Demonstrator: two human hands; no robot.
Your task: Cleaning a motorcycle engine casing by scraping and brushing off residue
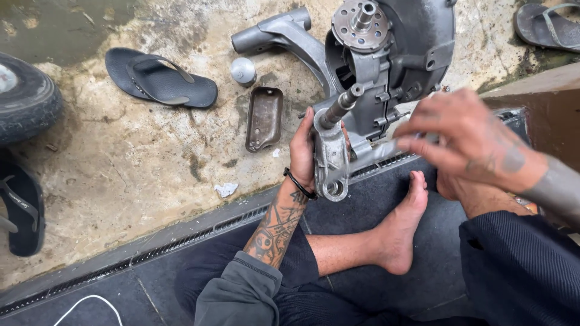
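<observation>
A grey metal engine casing with a round hub and projecting shaft stands on the concrete floor in front of me. My left hand grips a small silver bracket-shaped casting fitted over a ribbed shaft at the casing's lower left. My right hand is blurred, hovering just right of the casting with fingers loosely curled over a silver metal part; whether it grips it is unclear. My bare foot rests on a dark mat below.
A rusty metal cover and a small grey round cap lie left of the casing. Dark sandals lie on the floor, another sandal top right. A tyre sits at the left edge. A metal drain grate borders the mat.
</observation>
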